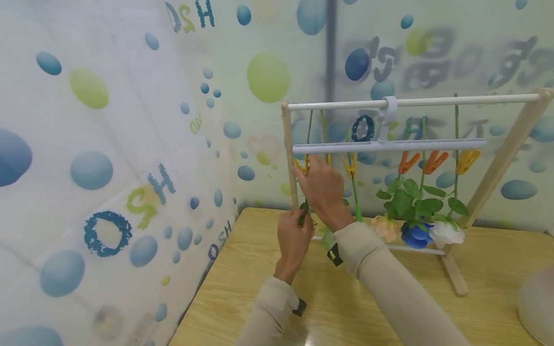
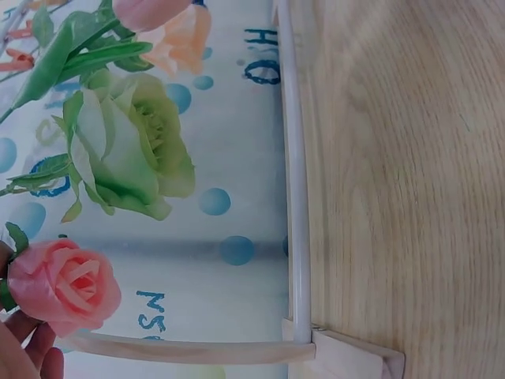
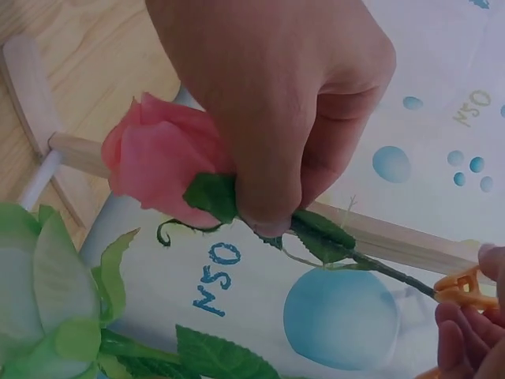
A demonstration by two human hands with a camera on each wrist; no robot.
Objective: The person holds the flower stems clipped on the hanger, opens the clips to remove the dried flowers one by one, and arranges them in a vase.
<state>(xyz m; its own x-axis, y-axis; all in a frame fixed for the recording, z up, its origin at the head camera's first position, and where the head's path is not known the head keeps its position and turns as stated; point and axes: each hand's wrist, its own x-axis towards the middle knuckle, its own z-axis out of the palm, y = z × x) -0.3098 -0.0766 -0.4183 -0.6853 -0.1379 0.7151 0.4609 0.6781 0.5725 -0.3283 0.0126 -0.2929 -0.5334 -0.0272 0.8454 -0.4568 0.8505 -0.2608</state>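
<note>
A pink artificial rose (image 3: 162, 158) hangs head down at the left end of the hanger (image 1: 433, 144). My left hand (image 1: 295, 235) pinches its green stem just behind the bloom, thumb and fingers around the leaves. Higher up, my right hand (image 1: 322, 185) grips a yellow clothespin (image 3: 465, 292) where the stem meets it. In the left wrist view a pale green rose (image 2: 134, 146) hangs beside the pink one. Orange clothespins (image 1: 434, 162) hold more stems toward the hanger's right, with a blue flower (image 1: 416, 235) and a white flower (image 1: 446, 233) below.
A wooden rack with a white top rail (image 1: 467, 100) carries the hanger and stands on the wood-grain table (image 1: 229, 288). Its wooden foot (image 1: 454, 276) juts toward me. A patterned curtain (image 1: 130, 144) closes off the left and back. A pale rounded object (image 1: 538, 302) sits at the right edge.
</note>
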